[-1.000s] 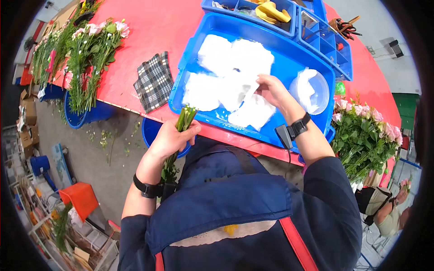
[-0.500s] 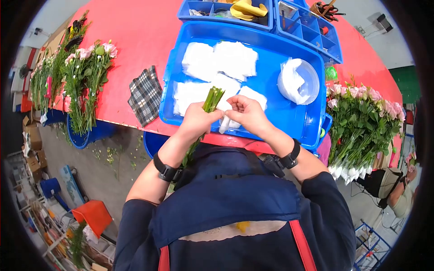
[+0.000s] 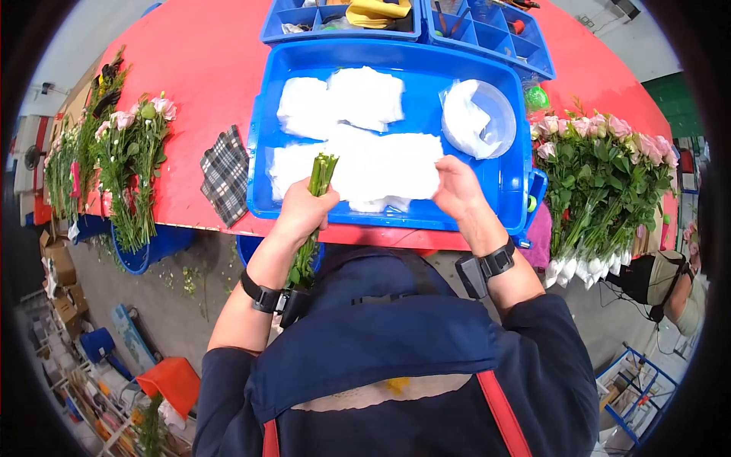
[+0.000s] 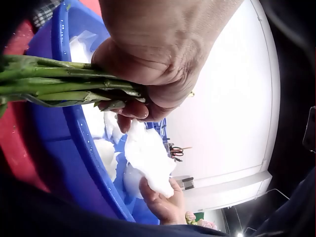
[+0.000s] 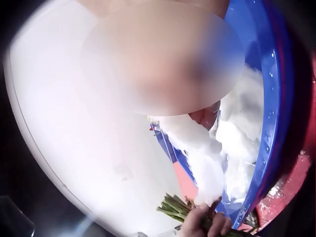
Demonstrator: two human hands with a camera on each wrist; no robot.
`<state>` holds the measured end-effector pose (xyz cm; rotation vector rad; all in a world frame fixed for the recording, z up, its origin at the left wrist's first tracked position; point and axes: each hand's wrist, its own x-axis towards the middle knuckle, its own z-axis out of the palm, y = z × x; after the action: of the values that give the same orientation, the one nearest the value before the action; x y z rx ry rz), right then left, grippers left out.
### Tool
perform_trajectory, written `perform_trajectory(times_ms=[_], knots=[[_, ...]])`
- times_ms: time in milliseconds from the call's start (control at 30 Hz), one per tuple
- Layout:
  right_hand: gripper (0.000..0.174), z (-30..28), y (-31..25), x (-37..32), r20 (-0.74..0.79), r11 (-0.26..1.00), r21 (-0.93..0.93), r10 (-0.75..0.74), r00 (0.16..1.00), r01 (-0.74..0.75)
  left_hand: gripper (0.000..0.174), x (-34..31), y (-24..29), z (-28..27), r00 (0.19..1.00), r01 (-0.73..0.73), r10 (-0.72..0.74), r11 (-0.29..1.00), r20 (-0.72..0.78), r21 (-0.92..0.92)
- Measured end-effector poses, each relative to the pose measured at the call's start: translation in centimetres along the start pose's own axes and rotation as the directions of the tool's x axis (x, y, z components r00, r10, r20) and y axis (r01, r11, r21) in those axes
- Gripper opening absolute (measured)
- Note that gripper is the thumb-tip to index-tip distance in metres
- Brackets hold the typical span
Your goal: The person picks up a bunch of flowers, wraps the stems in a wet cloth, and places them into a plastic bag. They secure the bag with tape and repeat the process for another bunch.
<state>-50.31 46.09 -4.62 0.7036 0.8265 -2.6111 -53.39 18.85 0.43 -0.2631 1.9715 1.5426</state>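
My left hand (image 3: 303, 210) grips a bundle of cut green stems (image 3: 323, 175), cut ends upward and leaves hanging below the fist. A soft white sheet like wet cotton wadding (image 4: 148, 153) stretches between the hands, close to the cut ends. My right hand (image 3: 458, 189) pinches its far edge between thumb and fingers, over the front right of a blue tray (image 3: 422, 76). In the right wrist view the sheet reaches down to the left hand's fingers; most of the right hand is blurred there. Stacks of white wadding (image 3: 365, 97) lie in the tray behind the hands.
A clear round tub (image 3: 500, 129) with white material stands in the tray's right side. Behind are blue divided boxes (image 3: 487, 34). Pink flowers (image 3: 590, 167) lie at right, more bunches (image 3: 141, 164) at left. A plaid cloth (image 3: 225, 177) lies beside the tray.
The right hand took up white wadding from the tray, came to the stem ends, then drew back to the right. The left hand still holds the stems, now over the tray's front edge.
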Motion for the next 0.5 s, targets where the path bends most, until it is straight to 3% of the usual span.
perform_trajectory(times_ms=[67, 167, 267, 500], knots=[[0.026, -1.7, -0.8, 0.0, -0.009, 0.998, 0.059, -0.034, 0.999, 0.034, 0.01, 0.4, -0.7, 0.2, 1.0, 0.024, -0.024, 0.999, -0.003, 0.02], [0.025, -0.6, -1.4, -1.0, -0.011, 0.975, -0.166, -0.15, 0.989, 0.146, 0.013, 0.2, -0.9, 0.8, 1.0, 0.007, -0.005, 0.998, -0.022, 0.055], [0.024, 1.7, -0.7, -2.1, -0.069, 0.882, -0.465, -0.128, 0.989, 0.081, 0.019, -0.2, -0.8, 1.8, 0.999, -0.022, 0.023, 0.999, -0.025, 0.044], [0.022, 5.4, 4.8, -1.0, 0.096, 0.654, -0.746, -0.078, 0.992, 0.123, 0.013, -0.5, 0.0, 3.1, 1.0, -0.029, 0.028, 0.996, 0.014, 0.083]])
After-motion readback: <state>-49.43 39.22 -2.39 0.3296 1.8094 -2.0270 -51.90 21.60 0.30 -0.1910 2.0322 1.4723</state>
